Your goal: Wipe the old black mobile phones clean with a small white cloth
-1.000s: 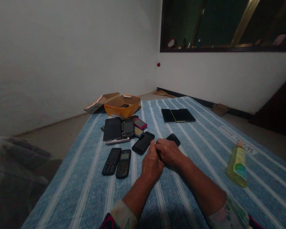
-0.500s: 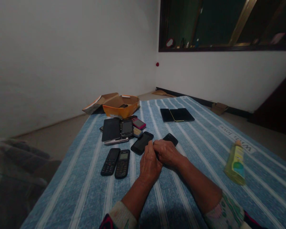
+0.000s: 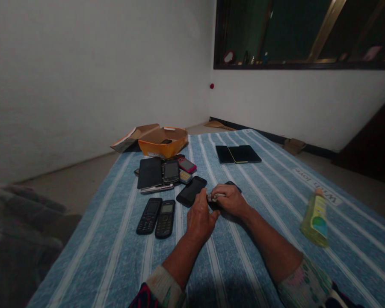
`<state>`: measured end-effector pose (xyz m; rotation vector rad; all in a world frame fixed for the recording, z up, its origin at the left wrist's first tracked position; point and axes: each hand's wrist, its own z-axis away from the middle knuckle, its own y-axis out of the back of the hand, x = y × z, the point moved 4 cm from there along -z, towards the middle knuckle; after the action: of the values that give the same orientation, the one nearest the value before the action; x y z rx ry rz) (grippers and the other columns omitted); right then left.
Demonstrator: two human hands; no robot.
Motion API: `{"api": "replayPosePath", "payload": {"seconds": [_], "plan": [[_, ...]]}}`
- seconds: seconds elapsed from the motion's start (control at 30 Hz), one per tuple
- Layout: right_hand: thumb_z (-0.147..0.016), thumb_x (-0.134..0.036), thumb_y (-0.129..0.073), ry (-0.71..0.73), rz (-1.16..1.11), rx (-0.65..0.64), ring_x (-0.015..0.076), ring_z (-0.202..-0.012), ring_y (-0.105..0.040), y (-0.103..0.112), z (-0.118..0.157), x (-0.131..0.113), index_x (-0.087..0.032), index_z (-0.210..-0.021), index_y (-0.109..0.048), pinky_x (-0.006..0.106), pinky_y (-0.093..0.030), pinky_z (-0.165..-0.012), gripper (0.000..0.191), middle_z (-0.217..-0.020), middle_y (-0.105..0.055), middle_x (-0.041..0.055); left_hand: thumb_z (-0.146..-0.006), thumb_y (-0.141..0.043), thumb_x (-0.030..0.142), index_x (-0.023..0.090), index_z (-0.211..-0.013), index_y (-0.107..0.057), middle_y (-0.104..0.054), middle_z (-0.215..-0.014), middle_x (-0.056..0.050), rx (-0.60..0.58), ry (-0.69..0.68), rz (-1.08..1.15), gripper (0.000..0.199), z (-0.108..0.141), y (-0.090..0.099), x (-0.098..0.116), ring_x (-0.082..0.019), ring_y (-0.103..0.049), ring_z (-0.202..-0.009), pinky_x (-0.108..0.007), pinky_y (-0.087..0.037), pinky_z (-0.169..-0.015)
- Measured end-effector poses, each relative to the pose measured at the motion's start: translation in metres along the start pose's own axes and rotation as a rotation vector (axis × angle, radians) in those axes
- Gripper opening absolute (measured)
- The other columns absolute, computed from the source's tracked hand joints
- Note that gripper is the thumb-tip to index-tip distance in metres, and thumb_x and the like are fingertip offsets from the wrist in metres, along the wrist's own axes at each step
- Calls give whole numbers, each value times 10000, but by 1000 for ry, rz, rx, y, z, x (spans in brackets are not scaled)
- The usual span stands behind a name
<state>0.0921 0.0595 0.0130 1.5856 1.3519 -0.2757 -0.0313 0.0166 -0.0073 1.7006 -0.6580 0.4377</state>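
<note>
A dark phone (image 3: 233, 185) lies partly hidden under my right hand (image 3: 232, 200). That hand's fingers are closed on a small crumpled pale cloth (image 3: 214, 197), pressed on the phone's left part. At the phone's left end is my left hand (image 3: 199, 218), with its thumb and fingers around the edge; the exact grip is partly hidden. Just beyond the left fingertips lies a black touchscreen phone (image 3: 191, 191). Two keypad phones, one black (image 3: 149, 216) and one with a pale screen (image 3: 164, 219), rest side by side to the left.
Behind them is a pile of phones, with a black tablet-like slab (image 3: 149, 173) and a pink phone (image 3: 187, 165). An opened orange box (image 3: 162, 149) stands at the back. Dark flat devices (image 3: 244, 154) lie back right; a yellow-green bottle (image 3: 315, 220) lies right on the striped cloth (image 3: 269, 252).
The right hand has shifted slightly right along the phone, and the pale cloth shows in its fingers. My left thumb has spread away from the fingers, and the hands have parted a little.
</note>
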Motion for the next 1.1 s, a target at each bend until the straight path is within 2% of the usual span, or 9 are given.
{"api": "replayPosePath", "payload": {"seconds": [0.1, 0.17, 0.23, 0.37, 0.47, 0.67, 0.8, 0.93, 1.1], "plan": [[-675, -78, -441, -121, 69, 265, 156, -756, -619, 22, 1, 16, -194, -750, -678, 261, -467, -727, 274, -777, -661, 23, -732, -678, 241, 175, -1375, -343, -564, -1246, -113, -21, -4, -2, 728, -2, -1, -2, -258, -603, -1084, -396, -495, -910], [-697, -74, -444, -171, 222, 285, 166, -820, -616, 26, 3, 19, -192, -803, -687, 269, -461, -768, 291, -835, -666, 41, -733, -683, 248, 177, -1362, -366, -576, -1239, -114, -32, -14, -18, 709, -2, -1, -1, -255, -615, -1058, -388, -496, -899], [-737, -70, -444, -192, 394, 178, 168, -890, -604, 21, 4, 13, -187, -880, -691, 263, -444, -797, 308, -909, -666, 58, -732, -682, 253, 180, -1339, -391, -596, -1209, -106, -40, -30, -29, 677, -3, 0, 0, -250, -624, -1030, -377, -499, -879], [-844, -115, -452, -159, 651, -166, 164, -929, -582, -8, 6, -10, -201, -970, -680, 246, -409, -776, 274, -969, -649, 55, -756, -636, 237, 216, -1234, -468, -633, -1104, -55, -46, -68, -30, 507, -3, 3, 3, -227, -631, -987, -340, -499, -836], [-903, -169, -441, -178, 781, -270, 173, -893, -583, -16, 7, -21, -197, -987, -672, 259, -394, -716, 248, -978, -641, 66, -766, -625, 220, 216, -1256, -452, -632, -1108, -54, -47, -47, -50, 520, -4, 3, 3, -222, -630, -988, -326, -492, -827], [-914, -157, -418, -414, 959, -244, 180, -871, -614, 14, 8, -5, -181, -960, -675, 271, -384, -672, 262, -1014, -625, 90, -753, -687, 266, 173, -1289, -451, -624, -1133, -85, -50, -39, -66, 593, -3, 1, 1, -241, -612, -1057, -327, -472, -856], [-937, -158, -365, -539, 996, -194, 178, -833, -638, 27, 12, -1, -169, -981, -672, 277, -387, -655, 311, -1050, -620, 101, -750, -691, 257, 175, -1210, -503, -625, -1091, -75, -42, -53, -75, 504, -3, 3, 3, -240, -618, -1029, -327, -474, -832], [-930, -187, -415, -403, 924, -256, 175, -860, -633, 8, 14, -16, -191, -971, -670, 268, -392, -656, 258, -1055, -624, 85, -759, -665, 250, 196, -1083, -551, -623, -1032, -43, -39, -77, -68, 348, -2, 6, 6, -221, -629, -956, -306, -472, -780], [-915, -198, -452, -232, 850, -326, 176, -850, -628, -14, 13, -30, -205, -1036, -653, 269, -394, -652, 235, -1006, -629, 68, -787, -609, 215, 189, -1062, -557, -621, -1003, -40, -44, -66, -80, 282, -2, 7, 7, -203, -628, -890, -291, -458, -720]]}}
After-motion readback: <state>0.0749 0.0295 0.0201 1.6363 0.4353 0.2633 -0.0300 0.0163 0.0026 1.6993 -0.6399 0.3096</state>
